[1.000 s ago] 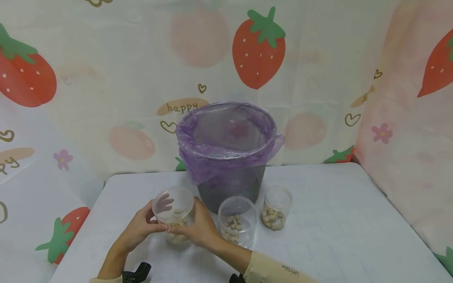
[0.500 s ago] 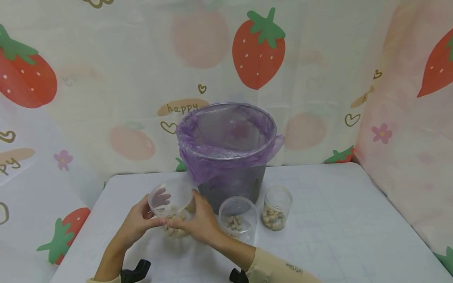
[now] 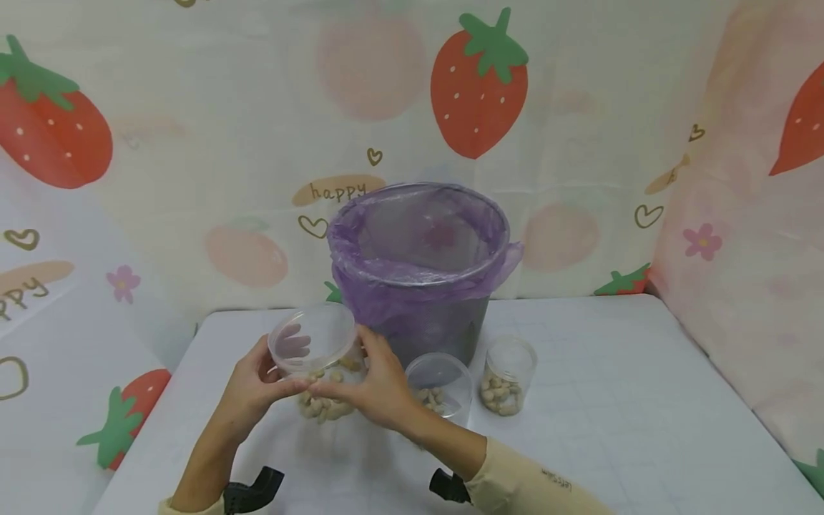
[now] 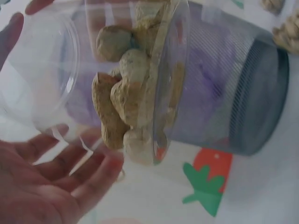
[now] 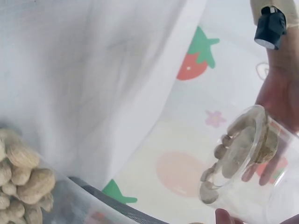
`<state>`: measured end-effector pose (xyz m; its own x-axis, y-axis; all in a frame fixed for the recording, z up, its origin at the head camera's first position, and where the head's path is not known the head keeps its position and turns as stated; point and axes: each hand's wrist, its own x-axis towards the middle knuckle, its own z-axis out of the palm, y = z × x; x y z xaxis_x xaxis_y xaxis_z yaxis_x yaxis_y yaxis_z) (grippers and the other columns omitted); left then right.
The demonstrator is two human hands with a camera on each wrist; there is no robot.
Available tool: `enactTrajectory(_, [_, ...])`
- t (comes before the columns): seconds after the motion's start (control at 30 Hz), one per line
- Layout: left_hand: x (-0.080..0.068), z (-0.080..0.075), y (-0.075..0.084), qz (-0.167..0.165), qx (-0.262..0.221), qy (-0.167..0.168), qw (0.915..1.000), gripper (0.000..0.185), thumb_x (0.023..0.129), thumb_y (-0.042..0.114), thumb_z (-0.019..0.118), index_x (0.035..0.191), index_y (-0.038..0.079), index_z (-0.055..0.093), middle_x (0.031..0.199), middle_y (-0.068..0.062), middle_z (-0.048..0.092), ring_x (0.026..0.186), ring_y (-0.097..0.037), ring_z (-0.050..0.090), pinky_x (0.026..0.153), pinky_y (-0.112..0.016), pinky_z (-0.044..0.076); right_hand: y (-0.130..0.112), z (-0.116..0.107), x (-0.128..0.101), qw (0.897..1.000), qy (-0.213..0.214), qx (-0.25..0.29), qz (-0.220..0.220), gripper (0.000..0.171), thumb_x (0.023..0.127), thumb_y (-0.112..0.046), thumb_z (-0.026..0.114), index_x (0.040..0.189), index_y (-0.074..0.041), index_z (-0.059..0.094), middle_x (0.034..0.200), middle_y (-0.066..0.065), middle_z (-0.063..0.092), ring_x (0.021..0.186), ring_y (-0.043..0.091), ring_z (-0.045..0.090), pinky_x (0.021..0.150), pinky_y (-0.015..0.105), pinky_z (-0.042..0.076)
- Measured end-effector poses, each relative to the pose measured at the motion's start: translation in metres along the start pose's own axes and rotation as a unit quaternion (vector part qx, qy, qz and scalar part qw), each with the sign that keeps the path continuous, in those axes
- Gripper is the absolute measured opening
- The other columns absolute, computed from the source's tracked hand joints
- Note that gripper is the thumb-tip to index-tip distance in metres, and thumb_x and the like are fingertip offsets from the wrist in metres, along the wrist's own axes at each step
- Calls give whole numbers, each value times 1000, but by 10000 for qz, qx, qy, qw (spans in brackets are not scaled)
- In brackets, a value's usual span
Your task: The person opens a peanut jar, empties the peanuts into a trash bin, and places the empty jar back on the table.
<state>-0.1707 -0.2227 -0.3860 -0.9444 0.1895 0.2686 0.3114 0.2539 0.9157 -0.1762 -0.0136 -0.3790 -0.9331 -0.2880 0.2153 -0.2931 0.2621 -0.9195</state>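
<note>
Peanut jar, clear plastic and about half full of peanuts in the shell, sits between both hands: the left hand cups its left side with fingers curled round the wall, the right hand grips the opposite side. Lifted off the worktop near its front left edge, the jar tilts, its long axis leaning and open mouth facing up and back. Directly behind stands the purple-lined bin; two more jars stand to the right.

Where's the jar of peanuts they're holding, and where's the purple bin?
Clear plastic jar of peanuts [image 3: 322,390], head view: on the peanuts showing through its lower wall.
Dark mesh bin with purple plastic liner [image 3: 412,286], head view: on the folded-over liner at the front.
</note>
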Motion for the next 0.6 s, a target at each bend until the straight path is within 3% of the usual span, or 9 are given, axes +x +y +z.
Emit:
enactTrajectory(0.13, [-2,5,15,-100,91,161,9998,74,79,-3,75,143,-1,38,132,-15,53,113,3,54,91,-9,47,-7,-11,-2,9996,-167,131,-172,77,71,-34,87,137,-21,49,129,5,54,114,18,50,95,40,45])
enactTrajectory(0.3, [-3,13,34,-97,124,327,9993,73,78,-2,76,142,0,41,128,-11,54,110,-1,54,89,-10,48,-16,-27,-6,9986,-394,124,-331,77,73,-38,85,139,-29,46,128,-1,54,115,15,50,96,42,46])
enactTrajectory(0.6, [14,30,67,80,126,136,9998,75,79,4,77,143,2,39,133,-18,52,115,-8,53,92,-9,47,-29,-60,-12,9982,-261,-152,-525,83,77,-33,82,146,-18,39,129,4,56,113,23,56,93,48,52])
